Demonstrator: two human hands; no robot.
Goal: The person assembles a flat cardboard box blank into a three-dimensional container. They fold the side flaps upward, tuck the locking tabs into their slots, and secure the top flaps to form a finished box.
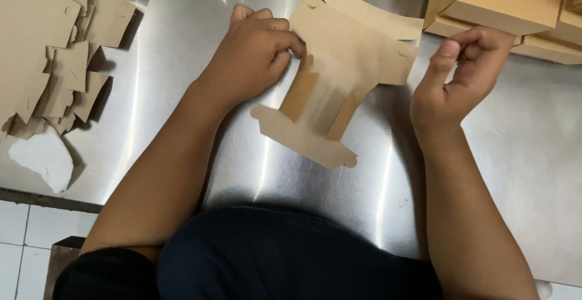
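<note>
Flat brown cardboard blank (330, 87) at frame centre on the steel table (515, 154), long axis running lower left to upper right — pinched at its left edge by left hand (257, 54), nearer; right hand (458, 72) half-curled, empty, just beside its right edge.

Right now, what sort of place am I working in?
Likely a packing bench for folding boxes: a steel table, a stack of flat blanks on the left, folded boxes top right, and a blank under the left hand.
</note>
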